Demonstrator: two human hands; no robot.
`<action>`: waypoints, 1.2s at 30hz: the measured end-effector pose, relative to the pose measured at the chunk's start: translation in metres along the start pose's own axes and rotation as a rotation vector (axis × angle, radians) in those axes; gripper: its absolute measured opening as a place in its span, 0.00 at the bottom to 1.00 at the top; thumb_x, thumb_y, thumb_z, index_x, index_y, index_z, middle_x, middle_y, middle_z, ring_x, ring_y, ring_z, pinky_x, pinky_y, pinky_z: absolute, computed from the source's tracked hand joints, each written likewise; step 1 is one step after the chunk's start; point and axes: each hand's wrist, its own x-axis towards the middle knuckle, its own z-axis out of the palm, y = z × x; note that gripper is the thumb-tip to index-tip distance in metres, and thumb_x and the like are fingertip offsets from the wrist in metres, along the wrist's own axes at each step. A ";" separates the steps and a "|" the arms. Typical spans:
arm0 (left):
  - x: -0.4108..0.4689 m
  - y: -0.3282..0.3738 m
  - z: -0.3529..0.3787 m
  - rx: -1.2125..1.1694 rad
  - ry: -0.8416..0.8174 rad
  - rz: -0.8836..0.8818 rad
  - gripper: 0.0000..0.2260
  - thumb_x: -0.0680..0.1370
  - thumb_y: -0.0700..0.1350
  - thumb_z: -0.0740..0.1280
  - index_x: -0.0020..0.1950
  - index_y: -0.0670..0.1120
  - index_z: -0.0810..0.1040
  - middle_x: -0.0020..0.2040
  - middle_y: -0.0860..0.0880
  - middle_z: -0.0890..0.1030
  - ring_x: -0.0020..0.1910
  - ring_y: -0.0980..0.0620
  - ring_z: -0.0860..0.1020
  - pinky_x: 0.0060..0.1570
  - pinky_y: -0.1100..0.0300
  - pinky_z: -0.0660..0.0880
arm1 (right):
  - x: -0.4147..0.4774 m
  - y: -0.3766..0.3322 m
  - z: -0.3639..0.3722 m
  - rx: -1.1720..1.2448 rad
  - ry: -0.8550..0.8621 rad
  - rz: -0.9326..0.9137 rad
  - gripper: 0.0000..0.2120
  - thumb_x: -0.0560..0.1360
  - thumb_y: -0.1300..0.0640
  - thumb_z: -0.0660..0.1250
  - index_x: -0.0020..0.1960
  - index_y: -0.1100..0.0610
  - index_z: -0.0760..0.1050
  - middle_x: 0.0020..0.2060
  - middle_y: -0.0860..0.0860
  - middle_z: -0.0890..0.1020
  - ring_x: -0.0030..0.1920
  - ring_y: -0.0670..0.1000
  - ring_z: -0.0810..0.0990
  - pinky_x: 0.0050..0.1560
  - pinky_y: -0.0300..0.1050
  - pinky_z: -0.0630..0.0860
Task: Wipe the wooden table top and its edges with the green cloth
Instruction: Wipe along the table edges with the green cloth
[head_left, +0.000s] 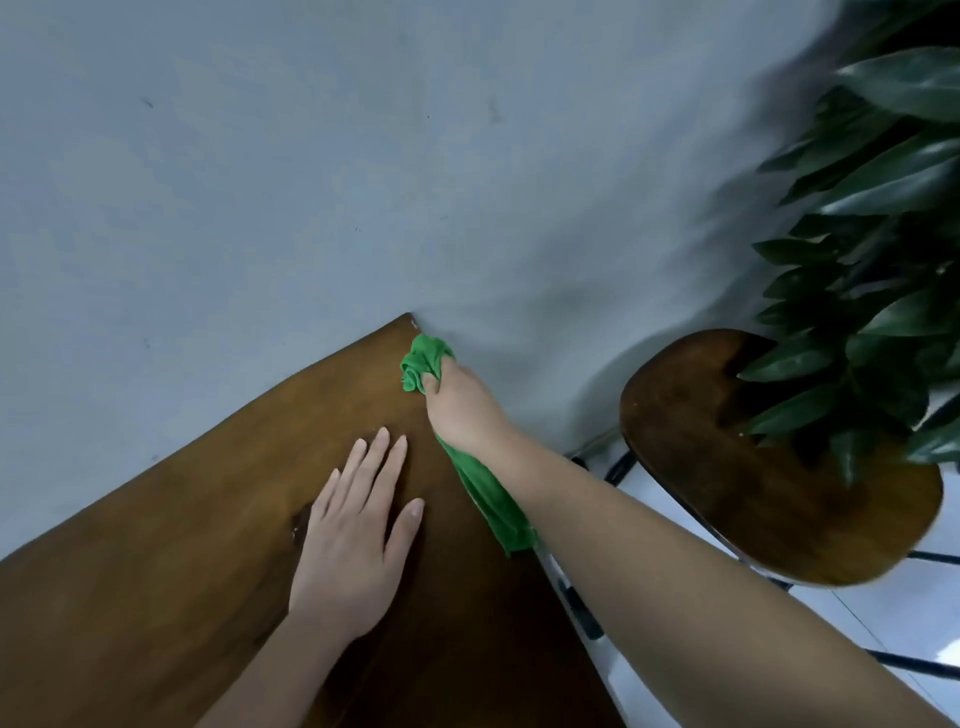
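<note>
The wooden table top (171, 571) fills the lower left, its far corner touching the grey wall. My right hand (460, 405) grips the green cloth (423, 361) against the table's right edge, close to that far corner. A tail of the cloth hangs back along the edge under my wrist. My left hand (358, 530) lies flat on the table top with fingers straight and spread, just left of the right hand.
A grey wall (311, 156) stands right behind the table. To the right is a round brown wooden stool (769, 488) on black metal legs, with a dark leafy plant (883, 234) hanging over it. White floor shows below the stool.
</note>
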 end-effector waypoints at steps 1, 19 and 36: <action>0.005 0.000 0.000 -0.001 0.001 -0.009 0.31 0.88 0.70 0.40 0.91 0.63 0.44 0.90 0.63 0.42 0.88 0.61 0.38 0.89 0.46 0.49 | 0.014 -0.005 0.000 -0.001 -0.001 0.004 0.20 0.92 0.49 0.52 0.73 0.62 0.70 0.64 0.63 0.78 0.63 0.64 0.80 0.62 0.56 0.75; 0.041 -0.004 -0.001 0.004 0.003 -0.050 0.31 0.88 0.69 0.39 0.91 0.62 0.45 0.90 0.64 0.43 0.89 0.61 0.39 0.89 0.46 0.49 | -0.043 0.033 -0.001 0.136 -0.050 -0.111 0.26 0.92 0.49 0.53 0.89 0.50 0.56 0.80 0.54 0.70 0.77 0.55 0.73 0.75 0.49 0.69; 0.056 -0.002 -0.003 0.003 -0.004 -0.071 0.31 0.88 0.70 0.38 0.91 0.63 0.44 0.91 0.62 0.44 0.88 0.62 0.38 0.89 0.46 0.48 | 0.073 -0.008 0.007 0.076 -0.014 -0.108 0.26 0.92 0.54 0.51 0.89 0.54 0.55 0.82 0.59 0.69 0.76 0.61 0.73 0.73 0.55 0.71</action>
